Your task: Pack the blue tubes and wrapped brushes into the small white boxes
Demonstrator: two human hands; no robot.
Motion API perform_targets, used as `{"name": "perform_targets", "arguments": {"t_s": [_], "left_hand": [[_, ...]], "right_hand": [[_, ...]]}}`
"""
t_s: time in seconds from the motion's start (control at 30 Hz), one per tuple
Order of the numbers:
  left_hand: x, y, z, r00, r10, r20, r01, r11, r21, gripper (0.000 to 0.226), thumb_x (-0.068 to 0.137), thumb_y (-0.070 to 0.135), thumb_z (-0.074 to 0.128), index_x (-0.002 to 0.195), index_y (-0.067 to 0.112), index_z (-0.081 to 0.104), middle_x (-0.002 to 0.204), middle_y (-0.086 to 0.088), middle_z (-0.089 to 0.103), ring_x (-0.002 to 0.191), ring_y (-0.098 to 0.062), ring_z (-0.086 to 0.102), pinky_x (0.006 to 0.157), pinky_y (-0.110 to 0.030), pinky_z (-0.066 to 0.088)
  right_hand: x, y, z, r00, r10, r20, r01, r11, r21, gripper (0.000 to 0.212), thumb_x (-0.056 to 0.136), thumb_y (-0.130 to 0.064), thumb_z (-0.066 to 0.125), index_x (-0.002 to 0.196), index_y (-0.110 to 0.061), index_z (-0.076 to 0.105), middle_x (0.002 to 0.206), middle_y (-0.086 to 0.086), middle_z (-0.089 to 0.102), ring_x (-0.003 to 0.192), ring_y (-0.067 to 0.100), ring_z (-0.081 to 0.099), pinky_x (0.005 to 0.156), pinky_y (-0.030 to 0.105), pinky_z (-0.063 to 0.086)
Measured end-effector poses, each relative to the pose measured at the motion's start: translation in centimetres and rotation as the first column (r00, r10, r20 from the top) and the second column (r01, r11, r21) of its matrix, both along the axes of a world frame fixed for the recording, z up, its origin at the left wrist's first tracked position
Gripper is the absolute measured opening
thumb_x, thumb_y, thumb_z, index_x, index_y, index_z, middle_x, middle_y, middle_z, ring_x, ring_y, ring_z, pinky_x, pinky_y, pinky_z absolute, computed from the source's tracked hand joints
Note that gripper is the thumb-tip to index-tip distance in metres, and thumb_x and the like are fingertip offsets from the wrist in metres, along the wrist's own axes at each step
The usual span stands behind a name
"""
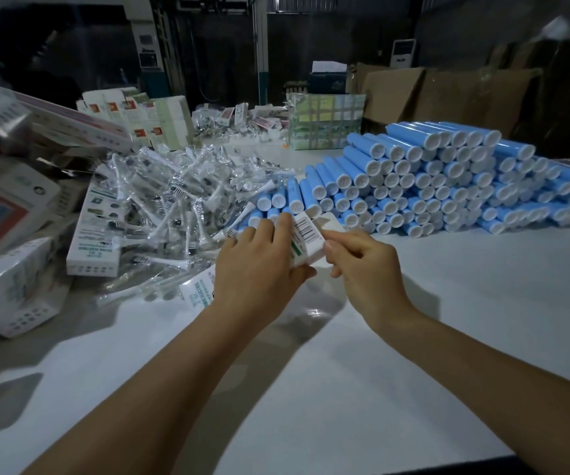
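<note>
A wide white table (413, 337) fills a dim storeroom, with brown cardboard sheets (448, 94) leaning far right. Both hands meet over the table's middle on one small white box (307, 240) with a barcode: the left hand (259, 265) wraps its fingers around the box, and the right hand (362, 265) pinches its near right edge. Far right lies one big stack of blue tubes (430, 180), too many to count. Left of it sprawls one heap of wrapped brushes (174, 200). Flat and folded boxes (9, 269) pile at the left edge.
</note>
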State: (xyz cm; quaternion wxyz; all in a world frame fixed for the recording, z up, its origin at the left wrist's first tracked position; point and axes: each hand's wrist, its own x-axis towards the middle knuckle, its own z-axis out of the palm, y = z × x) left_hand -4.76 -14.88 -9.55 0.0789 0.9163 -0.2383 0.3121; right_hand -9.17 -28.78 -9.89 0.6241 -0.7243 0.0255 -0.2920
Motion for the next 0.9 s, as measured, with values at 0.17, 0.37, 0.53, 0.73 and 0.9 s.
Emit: {"name": "perform_targets", "arguments": {"t_s": [0.17, 0.37, 0.53, 0.73, 0.9], "left_hand": [[-0.34, 0.08, -0.42, 1.000, -0.013, 0.024, 0.011, 0.996, 0.086, 0.087, 0.080, 0.067, 0.053, 0.145, 0.016, 0.027, 0.125, -0.002, 0.053, 0.110, -0.024, 0.053, 0.082, -0.035, 0.040], [-0.46, 0.13, -0.81, 0.999, -0.018, 0.051, 0.009, 0.986, 0.165, 0.086, 0.083, 0.069, 0.046, 0.147, 0.018, 0.021, 0.129, 0.000, 0.050, 0.114, -0.022, 0.049, 0.086, -0.033, 0.037], [-0.85, -0.13, -0.57, 0.998, -0.008, 0.056, 0.001, 0.992, 0.128, 0.085, 0.082, 0.067, 0.050, 0.146, 0.017, 0.025, 0.125, -0.001, 0.052, 0.111, -0.023, 0.051, 0.084, -0.034, 0.039], [-1.02, -0.22, -0.91, 0.997, 0.009, 0.073, -0.020, 0.987, 0.157, 0.084, 0.085, 0.065, 0.047, 0.146, 0.014, 0.020, 0.130, -0.002, 0.048, 0.114, -0.023, 0.048, 0.087, -0.035, 0.037], [-0.79, -0.09, -0.54, 0.998, 0.018, 0.053, -0.024, 0.994, 0.103, 0.086, 0.083, 0.067, 0.048, 0.146, 0.017, 0.020, 0.130, 0.000, 0.049, 0.116, -0.022, 0.049, 0.087, -0.034, 0.038]], "right_hand": [[0.77, -0.57, -0.39, 0.983, 0.067, -0.168, -0.072, 0.997, -0.023, 0.063, 0.092, -0.006, 0.052, 0.148, -0.024, 0.030, 0.061, -0.012, 0.049, 0.051, 0.003, 0.043, 0.051, 0.020, 0.042], [0.57, -0.41, -0.13, 0.968, 0.107, -0.226, -0.120, 0.992, -0.047, 0.045, 0.092, -0.005, 0.051, 0.129, -0.031, 0.054, 0.062, -0.017, 0.058, 0.047, -0.009, 0.051, 0.045, 0.008, 0.038], [0.21, -0.20, -0.20, 0.985, 0.030, -0.169, -0.042, 0.996, -0.073, 0.024, 0.092, -0.007, 0.053, 0.106, -0.023, 0.064, 0.093, -0.002, 0.065, 0.070, -0.002, 0.058, 0.056, 0.010, 0.043], [0.28, 0.21, -0.71, 0.976, 0.027, -0.215, -0.049, 0.994, -0.097, 0.027, 0.096, -0.010, 0.050, 0.117, -0.019, 0.063, 0.111, 0.005, 0.061, 0.082, 0.006, 0.055, 0.054, 0.006, 0.042], [0.07, -0.33, 0.02, 0.993, -0.081, -0.087, 0.056, 0.965, -0.256, 0.032, 0.091, -0.024, 0.060, 0.123, -0.025, 0.058, 0.107, -0.008, 0.051, 0.090, 0.006, 0.056, 0.077, 0.022, 0.051]]}}
